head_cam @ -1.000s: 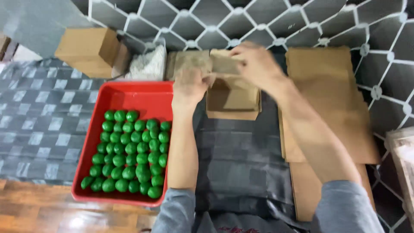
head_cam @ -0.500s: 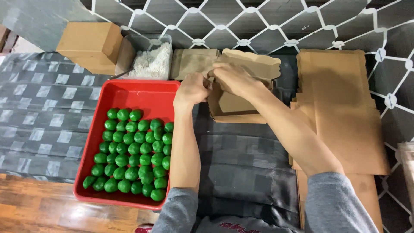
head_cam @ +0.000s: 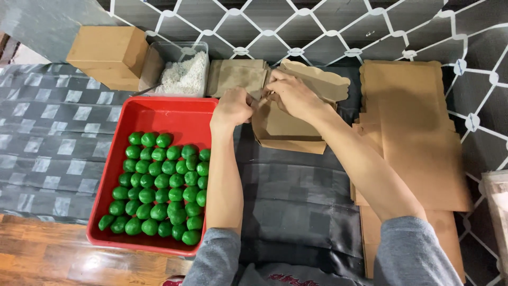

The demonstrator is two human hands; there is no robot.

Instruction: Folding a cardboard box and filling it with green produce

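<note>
Both of my hands were up at the far middle of the table (head_cam: 296, 206), which was covered in dark grey checked cloth. My left hand (head_cam: 233, 108) was curled shut, fingers pinching the near left edge of a small brown cardboard box (head_cam: 288, 127) that was half folded, its scalloped lid flap standing open behind. My right hand (head_cam: 293, 95) was closed over the top left corner of the same box, fingertips pressed together on the card beside the left hand; the two hands nearly touched. The box sat on the cloth just right of a red rectangular plastic tray (head_cam: 159, 114), whose near part held rows of small round green balls (head_cam: 161, 185), packed close. The tray's far part was bare. Behind the tray stood a clear plastic tub of white shredded flakes (head_cam: 185, 74), with a closed brown cardboard box (head_cam: 108, 55) to its left and a stack of flat greyish-brown card pieces (head_cam: 235, 77) to its right. On my right lay a tall pile of unfolded brown cardboard blanks (head_cam: 413, 137), well apart from my hands. Grey sleeves (head_cam: 211, 259) covered my upper arms.
</note>
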